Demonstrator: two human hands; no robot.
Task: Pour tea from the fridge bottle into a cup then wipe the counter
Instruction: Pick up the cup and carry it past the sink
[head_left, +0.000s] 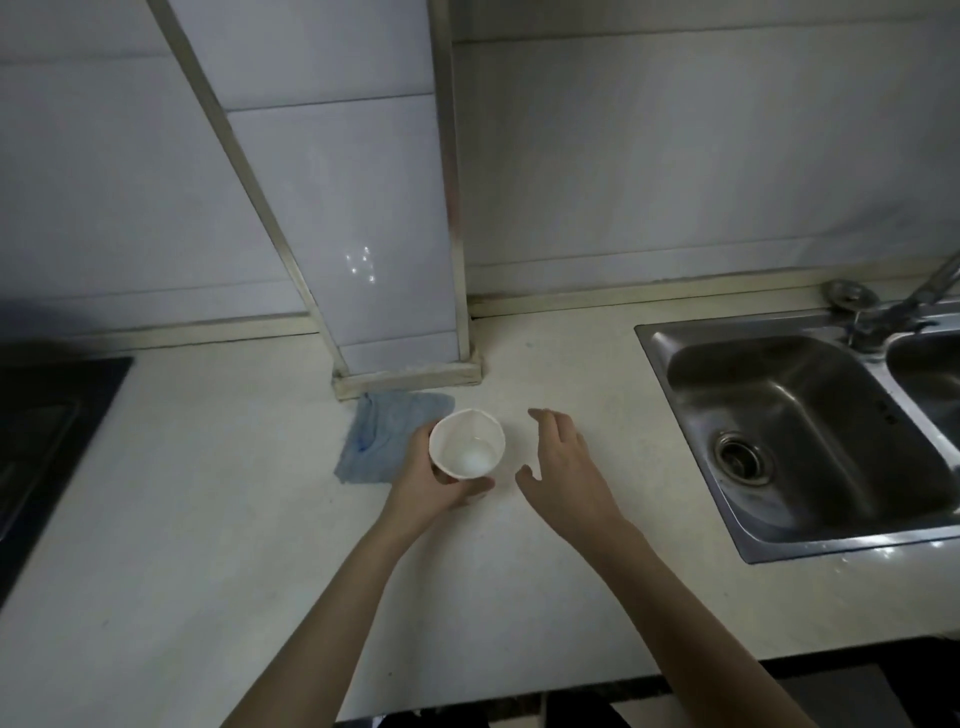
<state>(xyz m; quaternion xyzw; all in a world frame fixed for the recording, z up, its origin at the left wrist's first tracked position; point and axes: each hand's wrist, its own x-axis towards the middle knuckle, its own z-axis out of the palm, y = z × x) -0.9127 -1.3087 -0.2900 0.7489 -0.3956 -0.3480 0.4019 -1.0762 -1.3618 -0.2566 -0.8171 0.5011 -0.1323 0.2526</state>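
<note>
Cup (466, 442) held just beside blue cloth (382, 434), sink (753, 376) well apart.

cloth (390, 437) left of cup (467, 442)

Setting: domestic kitchen. Evidence: pale stone-look bench (208, 519) running along a wall of large white glazed tiles (675, 156). Stainless double-bowl sink (655, 345) set into the bench at right, with a drain strainer (740, 457) in the near bowl and a metal tap (930, 291) at its back edge. Black cooktop (47, 415) inset at far left. Tiled boxed column (363, 208) rising from the bench, with a blue cloth (384, 436) at its foot.
</note>
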